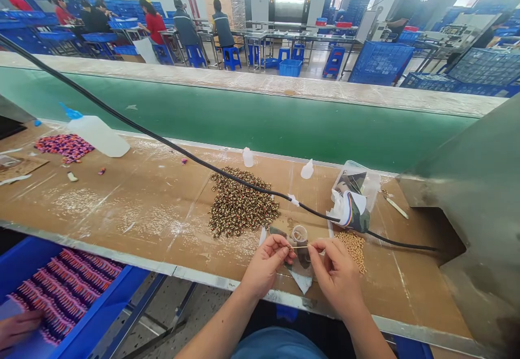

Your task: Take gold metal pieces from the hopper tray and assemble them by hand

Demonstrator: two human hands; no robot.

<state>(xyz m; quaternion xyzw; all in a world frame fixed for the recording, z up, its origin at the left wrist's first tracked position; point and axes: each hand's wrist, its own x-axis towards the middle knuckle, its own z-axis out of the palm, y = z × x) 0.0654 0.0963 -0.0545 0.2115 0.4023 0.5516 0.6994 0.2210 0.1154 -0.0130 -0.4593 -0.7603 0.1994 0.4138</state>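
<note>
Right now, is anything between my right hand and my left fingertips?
Only the thin pale piece spans from your right hand to your left hand. Nothing else visible blocks that gap; the small cup sits just beyond.

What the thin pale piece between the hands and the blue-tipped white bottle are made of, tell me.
Thin pale piece: perhaps wood or taut cord; its straight line fits both, finish too small to tell.
Blue-tipped white bottle: probably plastic, satin; its milky wall suggests so.

gold-black pieces, tan beads, blue crate
</note>
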